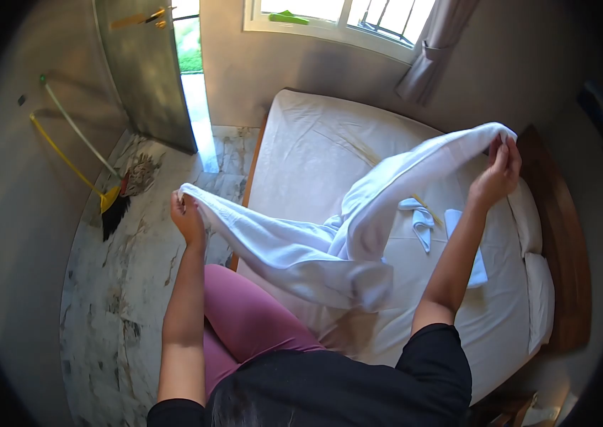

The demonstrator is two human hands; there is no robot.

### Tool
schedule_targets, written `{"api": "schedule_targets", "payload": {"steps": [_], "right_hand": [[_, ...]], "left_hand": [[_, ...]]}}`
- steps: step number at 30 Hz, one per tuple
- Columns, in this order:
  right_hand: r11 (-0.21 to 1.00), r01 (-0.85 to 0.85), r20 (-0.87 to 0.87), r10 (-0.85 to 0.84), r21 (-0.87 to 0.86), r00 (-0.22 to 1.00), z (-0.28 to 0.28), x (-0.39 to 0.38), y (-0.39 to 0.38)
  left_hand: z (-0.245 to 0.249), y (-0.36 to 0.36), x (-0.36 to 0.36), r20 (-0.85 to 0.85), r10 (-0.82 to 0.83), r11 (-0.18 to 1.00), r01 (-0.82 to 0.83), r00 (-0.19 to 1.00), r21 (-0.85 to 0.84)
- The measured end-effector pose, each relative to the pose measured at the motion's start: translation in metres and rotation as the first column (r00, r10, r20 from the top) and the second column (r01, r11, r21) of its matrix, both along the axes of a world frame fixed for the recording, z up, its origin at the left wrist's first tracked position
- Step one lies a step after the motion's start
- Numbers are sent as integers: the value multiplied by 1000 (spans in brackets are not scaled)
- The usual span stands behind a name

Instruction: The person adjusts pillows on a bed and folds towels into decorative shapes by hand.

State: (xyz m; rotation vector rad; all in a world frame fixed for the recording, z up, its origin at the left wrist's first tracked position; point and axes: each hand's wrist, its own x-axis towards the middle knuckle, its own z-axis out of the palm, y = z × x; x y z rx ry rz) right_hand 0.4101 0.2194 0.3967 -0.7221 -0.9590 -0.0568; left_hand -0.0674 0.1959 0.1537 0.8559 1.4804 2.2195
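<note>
A large white towel (369, 196) is spread between my two hands, sagging and twisted in the middle above the bed (301, 142). My left hand (188, 219) pinches one corner at the bed's left side. Out to the right, my right hand (500, 169) is closed on another corner, raised above the mattress. Beyond the towel's lower folds, a small crumpled white cloth (422, 226) lies on the sheet beside a thin yellow strip. A folded white cloth (473, 267) is next to it, partly hidden by my right forearm.
White pillows (540, 302) rest against the wooden headboard (568, 285). A yellow broom (111, 206) and a mop (140, 175) lean at the left wall, near the partly open door (148, 78). Marble flooring (124, 299) runs along the bed's left side. A curtain (436, 57) hangs by the window.
</note>
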Motion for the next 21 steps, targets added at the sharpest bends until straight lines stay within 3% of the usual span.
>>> {"api": "schedule_targets", "payload": {"steps": [1,3,4,5,6,8,9,10,11,13,14,16,20,21], "right_hand": [[993,121,75,-120,-3,990,-5,15,-11],[961,242,190,-214,-137,958,-51,42,-17],[928,289,250,-230,-234,941,-83,56,-18],[906,236,276,-140,-352,951,-119,68,-21],[771,419,422,-215,-480,881,-151,69,-31],[694,540,636,-152,-476,756,-251,83,-41],[689,400,534,-21,-605,845,-277,63,-57],[502,198,313,155,-842,937,-266,23,-81],[426,157,313,326,-891,892,-289,11,-91],[297,173,284,390,-939,876,-312,-27,-105],[295,287,377,320,-911,869,-316,-43,-107],[265,501,553,181,-824,814,-321,-64,-109],[351,375,478,278,-858,833,-338,-56,-91],[363,92,204,284,-927,937,-327,-56,-88]], "left_hand": [[6,-2,5,98,-41,998,36,994,51],[-21,-4,5,-6,-133,991,133,991,-16],[-36,-9,6,-54,-180,983,177,982,-57],[-47,-16,10,-50,-281,954,274,958,-120],[-57,-23,14,-38,-378,913,366,925,-182],[-70,-37,24,-23,-534,812,505,845,-292],[-72,-44,30,-23,-594,761,552,804,-341],[-72,-48,36,-21,-648,707,591,761,-389],[-67,-52,42,-25,-696,657,622,718,-426],[-58,-60,51,-31,-782,550,666,622,-503],[-63,-57,51,-47,-844,473,701,534,-534],[-58,-57,60,-48,-882,421,738,469,-527],[-45,-61,80,-155,-905,408,707,395,-578],[-42,-60,87,-194,-900,426,688,391,-588]]}}
